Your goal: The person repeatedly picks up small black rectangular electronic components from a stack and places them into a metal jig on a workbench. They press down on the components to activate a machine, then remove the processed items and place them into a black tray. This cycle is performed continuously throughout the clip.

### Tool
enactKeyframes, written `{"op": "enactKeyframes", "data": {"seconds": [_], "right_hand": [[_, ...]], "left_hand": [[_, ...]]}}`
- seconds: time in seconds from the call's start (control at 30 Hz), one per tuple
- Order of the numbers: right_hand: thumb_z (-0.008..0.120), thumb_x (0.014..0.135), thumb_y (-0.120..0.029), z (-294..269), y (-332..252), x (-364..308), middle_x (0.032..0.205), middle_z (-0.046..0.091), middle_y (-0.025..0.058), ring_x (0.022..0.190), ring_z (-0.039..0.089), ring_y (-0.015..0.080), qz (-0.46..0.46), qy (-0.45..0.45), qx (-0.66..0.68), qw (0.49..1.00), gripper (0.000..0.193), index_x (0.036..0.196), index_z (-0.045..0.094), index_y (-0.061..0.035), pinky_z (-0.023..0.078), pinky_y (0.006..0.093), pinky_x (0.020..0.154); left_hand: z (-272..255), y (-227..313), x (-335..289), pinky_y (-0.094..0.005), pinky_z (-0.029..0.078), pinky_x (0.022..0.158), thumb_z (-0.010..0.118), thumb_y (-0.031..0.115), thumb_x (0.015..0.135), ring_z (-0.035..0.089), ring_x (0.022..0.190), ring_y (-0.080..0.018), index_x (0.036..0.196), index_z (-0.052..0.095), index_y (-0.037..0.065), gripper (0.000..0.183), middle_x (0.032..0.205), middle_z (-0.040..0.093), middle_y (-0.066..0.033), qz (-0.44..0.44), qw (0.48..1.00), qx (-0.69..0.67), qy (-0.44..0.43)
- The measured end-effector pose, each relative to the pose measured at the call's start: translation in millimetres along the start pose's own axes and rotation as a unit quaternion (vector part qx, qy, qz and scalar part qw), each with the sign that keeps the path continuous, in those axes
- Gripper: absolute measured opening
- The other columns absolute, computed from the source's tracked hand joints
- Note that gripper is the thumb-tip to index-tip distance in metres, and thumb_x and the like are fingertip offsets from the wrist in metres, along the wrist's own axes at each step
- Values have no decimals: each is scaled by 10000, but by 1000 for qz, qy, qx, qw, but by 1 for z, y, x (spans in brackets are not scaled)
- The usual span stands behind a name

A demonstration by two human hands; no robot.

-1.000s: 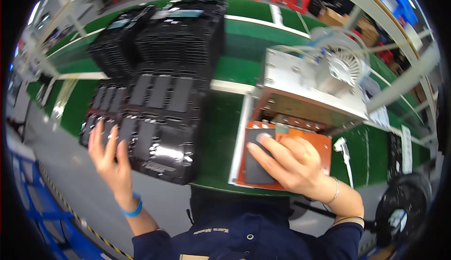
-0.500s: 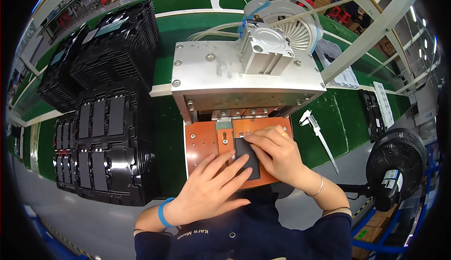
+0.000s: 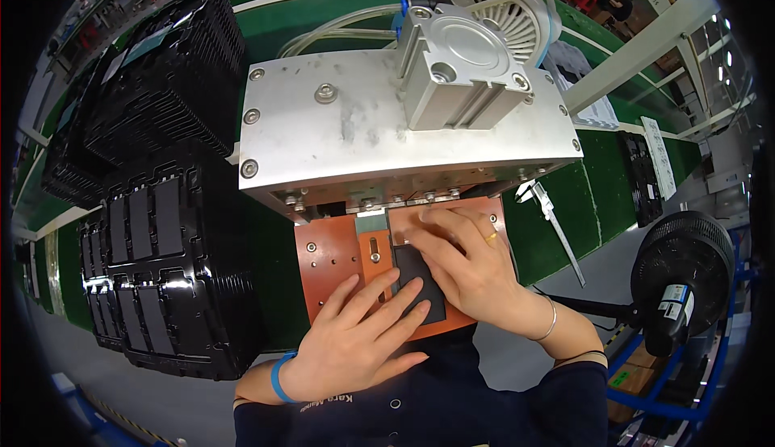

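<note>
Green matting covers the long work surface [image 3: 565,213], which curves across the view with pale stripes along its far edge. At far left, black plastic trays [image 3: 161,277] with long dark compartments lie on it, with a taller stack of black trays [image 3: 161,83] behind them. In the middle stands a grey metal press [image 3: 387,140] with a ribbed cylinder block on top, and under its overhang sits an orange-brown fixture plate [image 3: 335,257]. The left hand [image 3: 355,342], a blue band at its wrist, lies flat on that plate with fingers spread, their tips touching a dark rectangular part [image 3: 420,281]. The part rests on the plate just below the press's front edge. The right hand [image 3: 468,273], wearing a ring and a thin bracelet, presses down on the part's right side with fingers held together; neither hand pinches it. Further right, a metal caliper [image 3: 557,225] lies on the green mat, and a black fan [image 3: 686,273] stands beyond the table edge over a grey floor.
</note>
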State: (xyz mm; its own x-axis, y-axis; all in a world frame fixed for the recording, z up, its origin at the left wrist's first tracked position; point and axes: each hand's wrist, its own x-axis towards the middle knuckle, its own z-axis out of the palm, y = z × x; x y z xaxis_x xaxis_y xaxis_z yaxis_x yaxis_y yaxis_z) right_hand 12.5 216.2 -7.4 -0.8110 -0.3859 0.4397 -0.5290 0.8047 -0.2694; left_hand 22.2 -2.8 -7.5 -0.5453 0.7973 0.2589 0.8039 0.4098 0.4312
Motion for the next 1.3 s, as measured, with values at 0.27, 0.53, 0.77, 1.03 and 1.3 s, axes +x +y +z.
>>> {"op": "enactKeyframes", "data": {"seconds": [0.27,0.53,0.77,1.03,1.3], "right_hand": [[665,737,-41,-2,0,1,1167,568,95,1058,528,290,2,-12,6,1000,386,1120,671,-87,472,399,877],[793,758,-229,-27,-16,-40,1251,584,142,1146,591,308,29,-56,103,993,440,1144,663,-63,507,391,907],[779,778,-192,-17,-8,-30,1181,638,152,1124,638,306,-22,-39,68,997,346,1049,680,-3,546,376,932],[787,772,-186,-13,2,-17,1158,653,156,1086,662,306,-33,-44,63,996,331,1023,689,6,567,367,910],[790,772,-192,-17,3,-15,1140,661,160,1057,674,305,-43,-62,52,996,316,1005,701,3,581,370,880]], "left_hand": [[-2,0,1,-487,383,1036,696,477,826,488,1288,-281,1236,637,127,542,1362,555,-77,-4,1000,-12,-5],[-9,-5,-9,-504,371,1051,756,449,759,518,1255,-298,1266,622,101,629,1359,560,-99,-25,998,-56,33],[-15,-7,3,-534,362,1057,746,470,764,475,1290,-324,1264,610,48,668,1360,552,-99,-24,999,-37,10],[-14,-14,15,-547,361,1050,718,483,793,425,1329,-335,1242,620,30,645,1390,520,-97,-46,998,-42,-9],[-10,-17,14,-544,353,1048,650,543,840,434,1325,-302,1205,648,71,596,1365,542,-77,-44,998,-29,-17]]}}
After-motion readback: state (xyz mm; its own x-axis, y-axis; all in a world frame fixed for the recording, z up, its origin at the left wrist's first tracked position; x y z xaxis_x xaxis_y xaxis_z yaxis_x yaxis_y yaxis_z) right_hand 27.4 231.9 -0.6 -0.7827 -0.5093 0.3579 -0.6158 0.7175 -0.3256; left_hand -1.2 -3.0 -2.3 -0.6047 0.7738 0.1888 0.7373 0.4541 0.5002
